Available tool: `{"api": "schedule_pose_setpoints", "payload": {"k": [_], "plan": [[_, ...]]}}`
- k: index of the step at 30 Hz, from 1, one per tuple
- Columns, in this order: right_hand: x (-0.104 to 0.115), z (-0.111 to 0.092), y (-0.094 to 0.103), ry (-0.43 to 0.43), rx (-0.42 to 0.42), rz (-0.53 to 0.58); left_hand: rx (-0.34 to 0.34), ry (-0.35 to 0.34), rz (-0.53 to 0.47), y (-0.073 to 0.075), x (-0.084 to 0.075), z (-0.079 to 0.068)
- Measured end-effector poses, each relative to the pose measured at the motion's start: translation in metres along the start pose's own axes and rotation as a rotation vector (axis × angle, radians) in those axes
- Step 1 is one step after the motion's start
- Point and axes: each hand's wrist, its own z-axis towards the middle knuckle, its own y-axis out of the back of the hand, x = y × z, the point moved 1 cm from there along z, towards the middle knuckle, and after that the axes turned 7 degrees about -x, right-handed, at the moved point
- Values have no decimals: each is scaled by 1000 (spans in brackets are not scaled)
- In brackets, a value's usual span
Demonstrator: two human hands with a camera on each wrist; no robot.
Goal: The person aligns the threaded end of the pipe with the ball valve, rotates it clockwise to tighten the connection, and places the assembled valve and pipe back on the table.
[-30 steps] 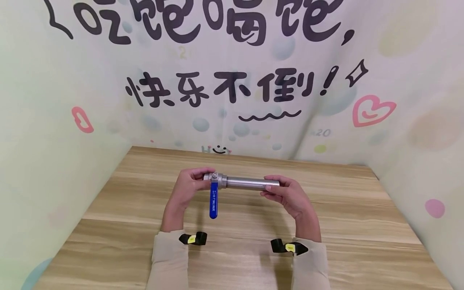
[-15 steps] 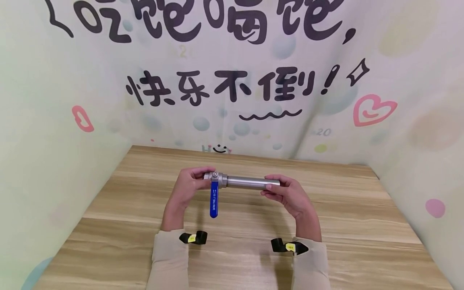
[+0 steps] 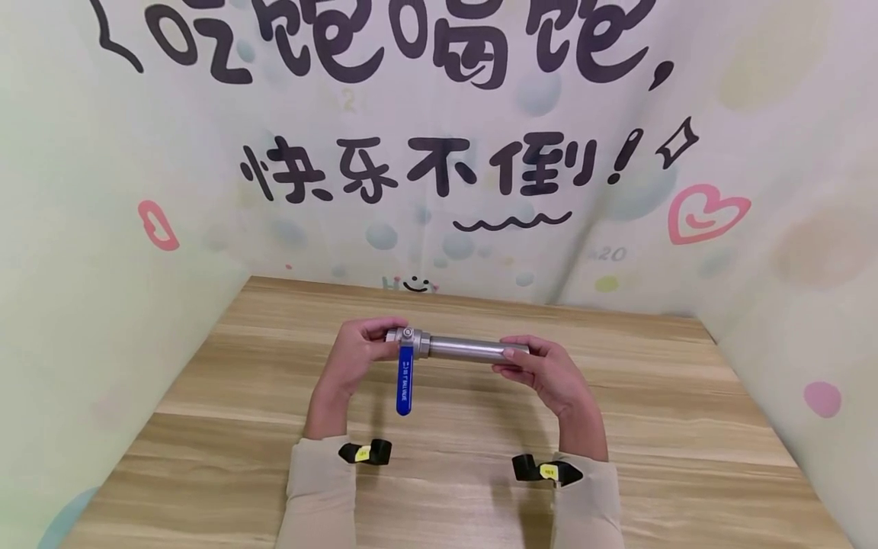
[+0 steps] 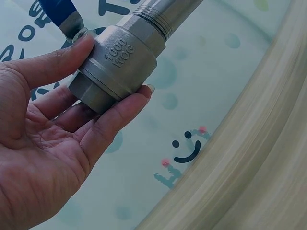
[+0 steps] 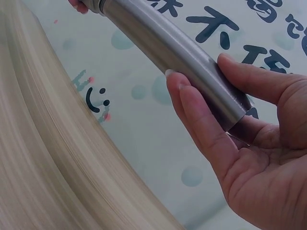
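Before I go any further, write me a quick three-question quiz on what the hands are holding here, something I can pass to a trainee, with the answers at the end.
1. Multiple choice: what colour is the handle on the valve?
A) Red
B) Blue
C) Yellow

2. True or false: the left hand grips the valve, while the right hand holds the pipe near its far end.

3. Fill in the gap: the raised letters on the valve, seen from the left wrist, read "1000 ____".

Key: 1. B. 2. True. 3. WOG.
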Motion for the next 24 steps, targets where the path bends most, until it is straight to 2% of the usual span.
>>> {"api": "schedule_pose_setpoints", "payload": {"k": [17,24], "plan": [[-1,2,-1,-9,-11,-12,-6,-7,8,1,-1,-1],[0,0,0,-14,-4,22,-11,-5,38,0,-1,-1]]}}
